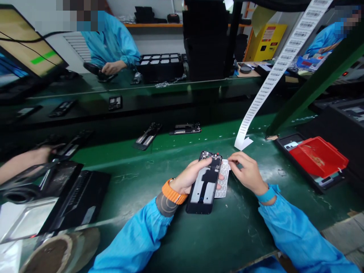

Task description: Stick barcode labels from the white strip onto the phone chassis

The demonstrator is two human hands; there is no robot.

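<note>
One opened phone [202,185], over green surface [241,231] | left hand [191,176]: fingers grasping it, sticker sheet [223,187] behind its edge | right hand [246,172]: fingers at sheet's top corner, grip cannot be told

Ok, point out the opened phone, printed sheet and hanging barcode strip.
Opened phone [204,183], head view: middle of its inner face.
Printed sheet [224,182], head view: its exposed right side.
Barcode strip [269,84], head view: about mid-length.

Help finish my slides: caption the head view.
Left hand grips an open-backed black rectangular phone partly over a white paper label sheet; right hand at the sheet's corner.
</note>
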